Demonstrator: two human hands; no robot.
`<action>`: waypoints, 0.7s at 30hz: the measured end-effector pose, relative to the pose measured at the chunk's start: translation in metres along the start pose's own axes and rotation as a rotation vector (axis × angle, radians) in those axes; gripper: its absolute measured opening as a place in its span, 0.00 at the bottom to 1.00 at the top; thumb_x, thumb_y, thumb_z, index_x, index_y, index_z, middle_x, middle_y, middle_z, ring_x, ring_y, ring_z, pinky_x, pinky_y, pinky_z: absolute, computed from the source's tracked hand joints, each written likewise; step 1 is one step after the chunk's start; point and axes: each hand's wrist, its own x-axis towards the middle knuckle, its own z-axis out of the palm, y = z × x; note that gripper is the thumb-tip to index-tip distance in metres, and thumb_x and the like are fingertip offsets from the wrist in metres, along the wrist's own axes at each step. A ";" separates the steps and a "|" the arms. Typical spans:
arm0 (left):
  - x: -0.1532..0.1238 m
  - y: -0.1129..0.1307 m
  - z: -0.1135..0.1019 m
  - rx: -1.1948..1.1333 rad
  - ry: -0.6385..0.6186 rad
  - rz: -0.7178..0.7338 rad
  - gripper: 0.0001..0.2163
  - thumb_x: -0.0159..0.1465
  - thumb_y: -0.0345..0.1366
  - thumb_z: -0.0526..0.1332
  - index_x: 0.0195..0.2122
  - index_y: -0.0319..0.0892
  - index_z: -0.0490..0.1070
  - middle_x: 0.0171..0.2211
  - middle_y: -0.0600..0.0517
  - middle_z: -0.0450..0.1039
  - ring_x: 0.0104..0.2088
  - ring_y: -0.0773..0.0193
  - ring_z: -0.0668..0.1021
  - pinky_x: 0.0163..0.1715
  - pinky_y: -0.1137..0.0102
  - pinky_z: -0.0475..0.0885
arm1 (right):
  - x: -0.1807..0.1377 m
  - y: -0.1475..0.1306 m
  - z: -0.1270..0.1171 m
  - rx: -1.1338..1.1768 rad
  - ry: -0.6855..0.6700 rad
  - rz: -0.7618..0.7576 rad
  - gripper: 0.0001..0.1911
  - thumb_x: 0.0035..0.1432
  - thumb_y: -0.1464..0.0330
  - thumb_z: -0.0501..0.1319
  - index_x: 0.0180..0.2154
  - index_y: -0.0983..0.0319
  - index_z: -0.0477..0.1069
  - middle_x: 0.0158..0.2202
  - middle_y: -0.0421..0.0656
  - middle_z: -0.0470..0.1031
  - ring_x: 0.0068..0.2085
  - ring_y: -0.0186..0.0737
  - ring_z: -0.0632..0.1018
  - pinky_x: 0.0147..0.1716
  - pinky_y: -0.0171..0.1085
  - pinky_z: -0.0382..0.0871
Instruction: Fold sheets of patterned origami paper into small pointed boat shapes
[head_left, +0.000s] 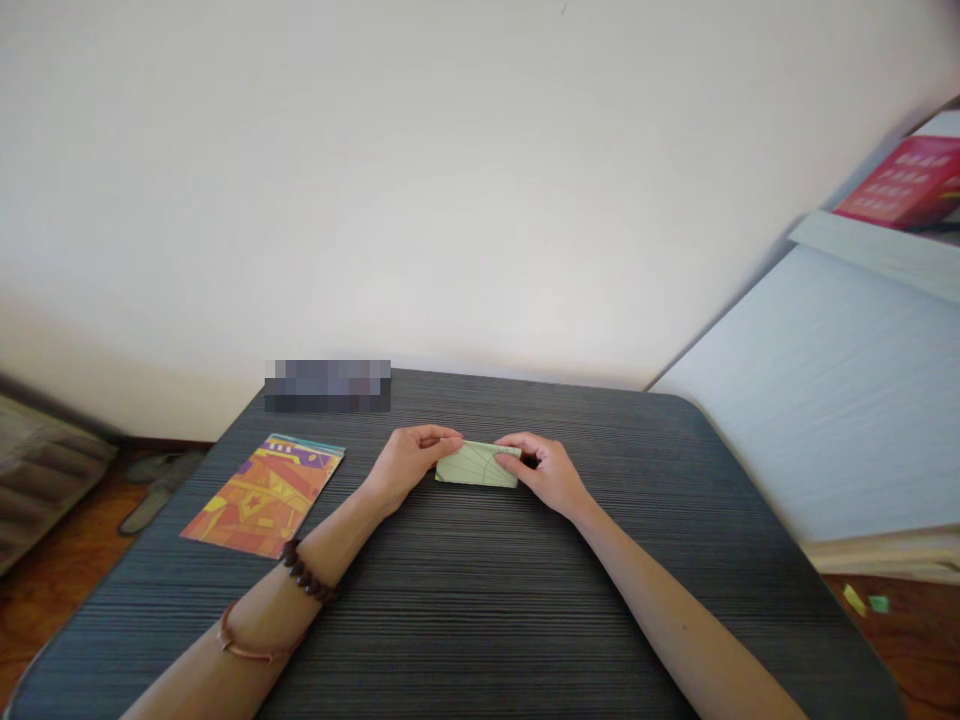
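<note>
Between my two hands is a small, pale green folded paper (477, 465) with thin dark lines on its face. Its long side runs left to right over the middle of the dark table. My left hand (411, 462) pinches its upper left corner with thumb and fingers. At the right end, my right hand (546, 470) grips the paper's edge, thumb on the near face and fingers behind it. The back of the paper is hidden from me.
Orange and purple printed sheets (262, 498) lie in a stack on the left of the dark wood-grain table (480, 620). A blurred-out object (328, 386) sits at the back left edge. A white cabinet (847, 400) stands on the right, with a red box (904, 180) on top.
</note>
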 end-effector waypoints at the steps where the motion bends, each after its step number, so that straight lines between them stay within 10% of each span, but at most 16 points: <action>1: 0.000 0.000 0.000 0.006 0.003 0.001 0.14 0.52 0.41 0.67 0.36 0.37 0.75 0.28 0.51 0.77 0.25 0.68 0.74 0.27 0.75 0.67 | 0.000 0.000 0.000 0.002 -0.003 -0.002 0.13 0.56 0.60 0.59 0.41 0.58 0.74 0.34 0.41 0.78 0.33 0.37 0.76 0.34 0.35 0.67; 21: -0.004 -0.003 0.004 0.347 0.017 0.150 0.13 0.56 0.44 0.62 0.34 0.38 0.74 0.26 0.52 0.75 0.26 0.66 0.74 0.26 0.74 0.66 | -0.001 -0.008 0.005 0.050 -0.005 -0.005 0.10 0.56 0.62 0.60 0.38 0.60 0.74 0.34 0.42 0.79 0.35 0.38 0.78 0.36 0.36 0.69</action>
